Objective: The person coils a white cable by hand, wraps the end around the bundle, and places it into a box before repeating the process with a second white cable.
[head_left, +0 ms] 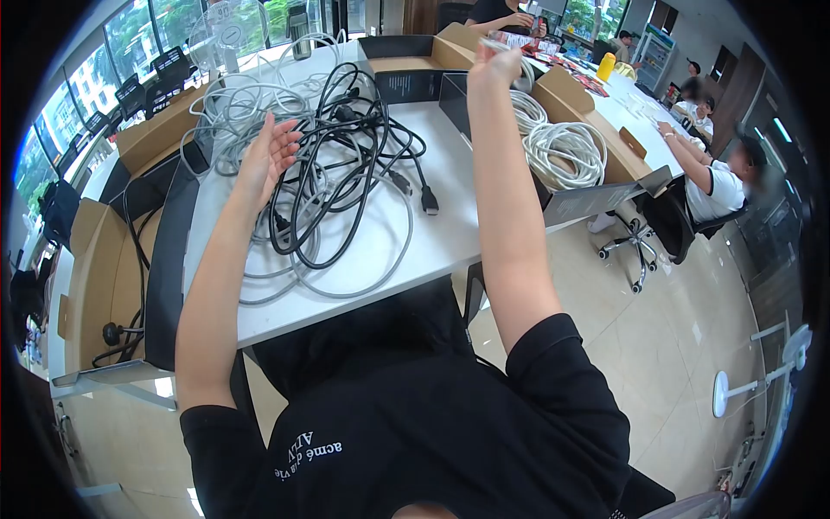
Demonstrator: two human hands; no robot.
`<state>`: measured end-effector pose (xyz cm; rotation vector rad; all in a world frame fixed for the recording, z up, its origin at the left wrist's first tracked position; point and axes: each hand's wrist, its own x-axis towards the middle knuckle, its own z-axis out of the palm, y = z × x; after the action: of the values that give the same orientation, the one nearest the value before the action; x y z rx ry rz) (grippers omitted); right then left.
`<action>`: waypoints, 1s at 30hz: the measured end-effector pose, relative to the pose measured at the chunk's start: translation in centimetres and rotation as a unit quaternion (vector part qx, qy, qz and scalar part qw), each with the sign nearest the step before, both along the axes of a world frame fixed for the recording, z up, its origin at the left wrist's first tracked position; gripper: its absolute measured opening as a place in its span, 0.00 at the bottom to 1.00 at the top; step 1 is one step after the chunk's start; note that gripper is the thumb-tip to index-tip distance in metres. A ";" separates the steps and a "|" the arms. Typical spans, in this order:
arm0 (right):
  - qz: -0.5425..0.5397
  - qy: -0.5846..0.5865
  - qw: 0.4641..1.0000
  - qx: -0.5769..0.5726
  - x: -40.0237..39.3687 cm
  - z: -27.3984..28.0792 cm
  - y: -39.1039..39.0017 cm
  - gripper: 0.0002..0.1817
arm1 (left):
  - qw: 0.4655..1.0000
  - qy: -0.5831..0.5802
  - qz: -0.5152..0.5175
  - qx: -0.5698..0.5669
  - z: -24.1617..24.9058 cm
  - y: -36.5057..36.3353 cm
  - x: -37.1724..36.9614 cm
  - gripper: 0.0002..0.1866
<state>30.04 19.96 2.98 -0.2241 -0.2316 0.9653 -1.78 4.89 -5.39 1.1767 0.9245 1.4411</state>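
Note:
My left hand [275, 154] is open, palm turned to the right, at the left edge of a tangled heap of black cables [367, 156] on the white table [432, 251]. Grey-white cables [238, 117] lie tangled behind and under it. Raised at the back right, my right hand [497, 67] has its fingers bent round something whitish that I cannot make out. Below it, a box [588, 195] holds coiled white cables [566, 154]. A black cable connector [430, 201] lies on the table to the right of the heap.
An open box [108, 285] with black cables stands at the left. More open boxes [406, 62] are at the back. A clear bottle [299, 39] stands behind the cables. A seated person [713, 186] is at the right, by an office chair [666, 216]; another person sits across the table.

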 end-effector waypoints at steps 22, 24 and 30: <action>0.045 0.198 0.967 -0.156 2.3 -3.2 1.3 0.18 | 0.999 0.038 0.005 0.009 0.0 -0.2 0.4 0.24; 0.066 0.148 0.975 -0.154 0.7 -2.4 -0.2 0.17 | 0.998 0.063 0.019 0.010 0.1 -0.4 0.8 0.23; 0.050 0.082 0.988 -0.125 0.3 -2.0 -1.8 0.14 | 0.995 0.097 0.017 0.017 0.1 -0.5 1.0 0.22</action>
<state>30.29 18.13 0.99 -0.3638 0.0307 1.1063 -0.73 4.38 -5.31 1.3511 1.0612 1.3910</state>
